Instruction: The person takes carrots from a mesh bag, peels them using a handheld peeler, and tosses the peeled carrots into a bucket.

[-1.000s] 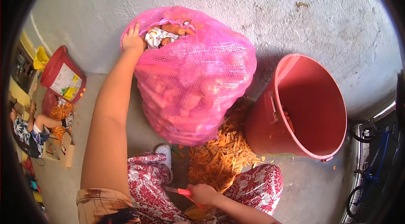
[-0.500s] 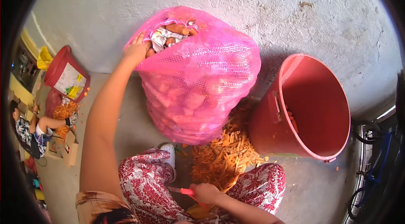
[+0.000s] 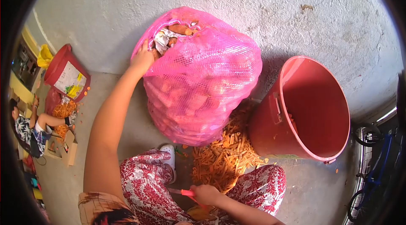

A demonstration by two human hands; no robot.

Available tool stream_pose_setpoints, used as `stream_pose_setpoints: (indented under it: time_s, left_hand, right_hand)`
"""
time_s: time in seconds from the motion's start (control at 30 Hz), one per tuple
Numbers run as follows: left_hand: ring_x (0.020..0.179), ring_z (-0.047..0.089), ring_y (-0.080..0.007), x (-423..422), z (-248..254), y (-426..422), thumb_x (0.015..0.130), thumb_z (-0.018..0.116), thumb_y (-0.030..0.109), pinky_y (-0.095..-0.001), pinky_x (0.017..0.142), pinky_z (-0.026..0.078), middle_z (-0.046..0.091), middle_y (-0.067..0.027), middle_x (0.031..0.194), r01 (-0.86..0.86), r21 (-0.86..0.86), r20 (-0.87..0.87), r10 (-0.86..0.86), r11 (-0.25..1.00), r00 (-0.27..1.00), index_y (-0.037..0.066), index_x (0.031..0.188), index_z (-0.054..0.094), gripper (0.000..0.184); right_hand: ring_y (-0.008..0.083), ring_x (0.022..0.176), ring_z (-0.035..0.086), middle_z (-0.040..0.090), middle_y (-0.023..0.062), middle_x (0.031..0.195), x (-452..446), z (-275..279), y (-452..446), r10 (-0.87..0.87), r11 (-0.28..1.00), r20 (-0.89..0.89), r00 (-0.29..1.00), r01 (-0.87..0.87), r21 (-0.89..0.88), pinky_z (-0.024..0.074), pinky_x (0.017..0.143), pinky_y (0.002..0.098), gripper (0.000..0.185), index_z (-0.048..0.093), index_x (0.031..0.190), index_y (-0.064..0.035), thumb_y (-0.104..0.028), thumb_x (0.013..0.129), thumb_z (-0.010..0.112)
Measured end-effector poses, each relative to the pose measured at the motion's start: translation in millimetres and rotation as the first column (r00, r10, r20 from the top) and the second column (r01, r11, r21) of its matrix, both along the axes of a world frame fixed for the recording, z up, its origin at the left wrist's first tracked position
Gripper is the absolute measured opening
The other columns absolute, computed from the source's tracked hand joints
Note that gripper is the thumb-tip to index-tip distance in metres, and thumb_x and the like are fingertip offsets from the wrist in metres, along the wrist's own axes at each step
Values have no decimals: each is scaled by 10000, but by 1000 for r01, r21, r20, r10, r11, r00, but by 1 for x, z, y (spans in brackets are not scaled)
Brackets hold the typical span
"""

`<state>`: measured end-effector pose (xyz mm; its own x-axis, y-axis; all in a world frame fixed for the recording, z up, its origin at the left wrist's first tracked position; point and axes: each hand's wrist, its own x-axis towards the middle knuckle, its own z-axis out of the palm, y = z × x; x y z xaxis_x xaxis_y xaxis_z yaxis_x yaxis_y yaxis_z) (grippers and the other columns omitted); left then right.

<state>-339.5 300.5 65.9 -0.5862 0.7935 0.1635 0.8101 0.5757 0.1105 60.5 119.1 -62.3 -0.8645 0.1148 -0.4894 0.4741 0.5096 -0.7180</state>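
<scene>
A full pink mesh sack (image 3: 203, 85) leans against the wall, with carrots (image 3: 180, 29) and crumpled paper (image 3: 162, 39) showing in its opening. My left hand (image 3: 143, 59) reaches to the left edge of that opening, its fingers on the mesh near the carrots; part of the fingers is hidden. Low in the view, my right hand (image 3: 204, 194) is closed around the red-orange handle of a knife or peeler (image 3: 187, 192), its blade pointing left. Orange peelings (image 3: 224, 159) lie heaped on the floor between the sack and my legs.
A large red bucket (image 3: 270, 127) stands tilted at the right, a few orange pieces inside. At the far left, another person (image 3: 31, 132) sits by a red bucket (image 3: 63, 66), peelings and a cardboard box (image 3: 69, 148). A blue bicycle (image 3: 380, 165) is at the right edge.
My left hand has moved slightly right and down along the sack's opening, and the mesh edge there has shifted right. My right hand keeps its hold on the handle.
</scene>
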Motion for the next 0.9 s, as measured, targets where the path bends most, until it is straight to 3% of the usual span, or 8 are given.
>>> stream_pose_setpoints:
  time_s: [0.07, 0.17, 0.37, 0.57, 0.77, 0.9]
  left_hand:
    - [1189, 297, -297, -19, -5, 12, 780, 489, 391, -409, 918, 343, 133, -86, 1385, 36, -136, -178, -60, 990, 982, 69, 1170, 447, 508]
    - [1188, 277, -283, -4, 15, 24, 741, 536, 415, -416, 918, 337, 99, -66, 1393, -34, -258, -188, -16, 966, 982, 83, 1141, 484, 522]
    - [1200, 248, -261, 4, 12, 34, 729, 557, 358, -421, 924, 315, 67, -57, 1401, -97, -291, -201, 38, 952, 979, 107, 1096, 529, 446]
    - [1193, 257, -259, -8, 4, 28, 742, 521, 276, -416, 918, 321, 139, -54, 1378, -36, -254, -277, -37, 966, 960, 115, 1093, 536, 386]
    - [1179, 273, -249, 4, 23, 27, 776, 472, 200, -429, 892, 335, 180, -43, 1358, -4, -456, -274, -135, 890, 952, 119, 1144, 500, 378]
    - [1181, 271, -247, -8, 16, 46, 762, 501, 218, -441, 876, 343, 197, -38, 1355, -113, -511, -452, -155, 852, 878, 150, 1097, 547, 345]
  right_hand:
    - [358, 691, 572, 582, 175, 708, 0, -4, -1, -3, 1000, -5, 1000, 3, 8, 446, 599, 455, 255, 469, 886, -68, -306, 795, 460]
    - [359, 688, 573, 582, 175, 708, -1, -4, -3, -1, 1000, -5, 1000, 1, 0, 448, 596, 454, 265, 470, 887, -69, -318, 795, 461]
    - [359, 685, 573, 582, 177, 708, 1, -3, -4, -16, 1000, -20, 1000, 16, 22, 447, 592, 453, 275, 469, 888, -67, -326, 797, 458]
    - [358, 675, 574, 581, 179, 699, 6, -4, -5, -5, 1000, -35, 999, 6, 29, 448, 586, 453, 265, 467, 886, -65, -318, 807, 445]
    - [339, 699, 581, 587, 164, 732, 5, 1, -3, 18, 1000, 11, 1000, -19, 22, 460, 596, 439, 225, 471, 888, -56, -264, 805, 449]
    - [331, 713, 584, 590, 157, 753, 5, 5, -3, 20, 1000, 20, 1000, -21, 19, 464, 602, 434, 213, 473, 896, -55, -246, 806, 451]
